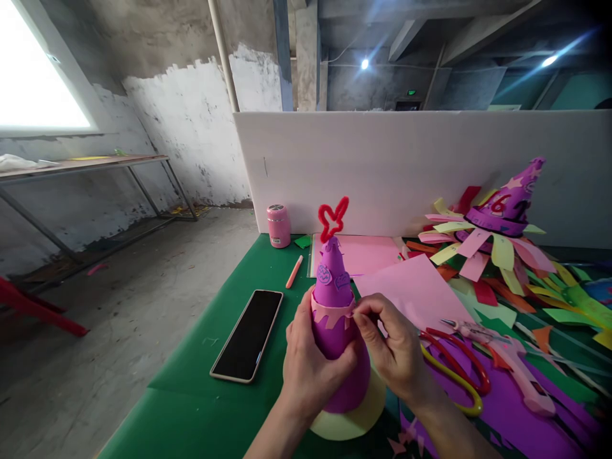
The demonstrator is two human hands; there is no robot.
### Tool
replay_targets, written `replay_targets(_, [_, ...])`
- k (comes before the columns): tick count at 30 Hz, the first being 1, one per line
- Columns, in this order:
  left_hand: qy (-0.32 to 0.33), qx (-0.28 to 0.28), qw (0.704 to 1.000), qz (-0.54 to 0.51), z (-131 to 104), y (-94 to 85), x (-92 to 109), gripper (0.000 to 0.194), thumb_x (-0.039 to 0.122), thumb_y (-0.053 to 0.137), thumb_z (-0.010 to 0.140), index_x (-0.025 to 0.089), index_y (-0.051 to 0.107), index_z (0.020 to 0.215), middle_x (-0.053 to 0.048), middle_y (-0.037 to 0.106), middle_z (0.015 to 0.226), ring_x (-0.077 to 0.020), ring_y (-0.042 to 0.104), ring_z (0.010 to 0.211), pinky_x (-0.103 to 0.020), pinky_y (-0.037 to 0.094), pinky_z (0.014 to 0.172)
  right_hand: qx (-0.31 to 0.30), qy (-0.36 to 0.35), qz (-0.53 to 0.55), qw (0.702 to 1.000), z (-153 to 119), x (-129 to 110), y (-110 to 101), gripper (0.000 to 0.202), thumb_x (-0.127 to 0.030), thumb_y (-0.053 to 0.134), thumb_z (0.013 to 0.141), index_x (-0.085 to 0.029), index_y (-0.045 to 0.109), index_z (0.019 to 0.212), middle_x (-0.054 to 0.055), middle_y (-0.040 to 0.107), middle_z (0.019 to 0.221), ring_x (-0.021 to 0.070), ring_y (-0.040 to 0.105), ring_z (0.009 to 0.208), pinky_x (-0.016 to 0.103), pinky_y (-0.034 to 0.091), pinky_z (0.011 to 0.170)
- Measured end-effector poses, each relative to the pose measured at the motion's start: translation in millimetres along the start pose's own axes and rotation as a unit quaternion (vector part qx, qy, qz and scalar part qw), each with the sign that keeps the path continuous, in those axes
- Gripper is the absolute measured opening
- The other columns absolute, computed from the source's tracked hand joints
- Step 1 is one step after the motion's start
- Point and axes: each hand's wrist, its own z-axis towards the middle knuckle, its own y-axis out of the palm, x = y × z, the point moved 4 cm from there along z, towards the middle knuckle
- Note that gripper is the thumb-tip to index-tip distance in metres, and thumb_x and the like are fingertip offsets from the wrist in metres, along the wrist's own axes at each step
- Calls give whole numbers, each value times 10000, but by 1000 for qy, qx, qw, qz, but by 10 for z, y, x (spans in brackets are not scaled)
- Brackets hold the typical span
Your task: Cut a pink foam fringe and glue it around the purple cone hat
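Observation:
A purple cone hat (338,341) stands upright in front of me on a pale yellow round base (354,426). Around its middle runs a pink band (329,315) with a jagged lower edge, and a red pipe cleaner (333,218) bent into a looped shape tops it. My left hand (310,357) is wrapped round the cone's left side, thumb across the front. At the band's right edge, the thumb and forefinger of my right hand (389,341) pinch together. Whether they grip the band or a small piece there is hidden.
Left of the cone lie a phone (248,335) and an orange marker (294,271); a pink jar (278,226) stands behind. To the right are scissors (459,376), a pink glue gun (511,360), purple sheets, paper strips and another decorated purple hat (509,201). A white board (382,172) closes the back.

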Motion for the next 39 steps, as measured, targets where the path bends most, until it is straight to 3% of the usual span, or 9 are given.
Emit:
replay_targets(10, [10, -31, 999, -38, 19, 35, -76, 772, 303, 706, 614, 191, 382, 1305, -129, 600, 1162, -317, 561, 1066, -452, 470, 876, -13, 65, 43, 997, -46, 38, 12, 101, -200, 438, 924, -225, 498, 846, -31, 535, 750, 94, 524, 663, 187, 420, 598])
replay_targets(19, [25, -30, 997, -67, 27, -6, -107, 519, 326, 602, 755, 182, 458, 1233, -129, 585, 1199, -300, 537, 1107, -445, 420, 935, -20, 16, 13, 1000, -78, 4, 58, 120, -142, 431, 913, -216, 482, 833, -20, 517, 781, 104, 505, 721, 198, 404, 650])
replay_targets(28, [59, -27, 995, -78, 30, 21, -133, 398, 348, 526, 827, 194, 434, 1182, -84, 598, 1085, -235, 568, 996, -386, 441, 885, -41, -3, 5, 999, -140, 34, 109, 113, -132, 419, 915, -212, 467, 852, -9, 509, 803, 121, 495, 756, 235, 395, 680])
replay_targets(39, [57, -28, 995, -71, 24, 19, -106, 442, 359, 574, 791, 191, 428, 1173, -96, 589, 1101, -251, 569, 1008, -409, 435, 898, 14, 35, -8, 999, -98, -12, 92, 106, -158, 441, 902, -215, 489, 827, -13, 521, 752, 121, 509, 679, 220, 412, 603])
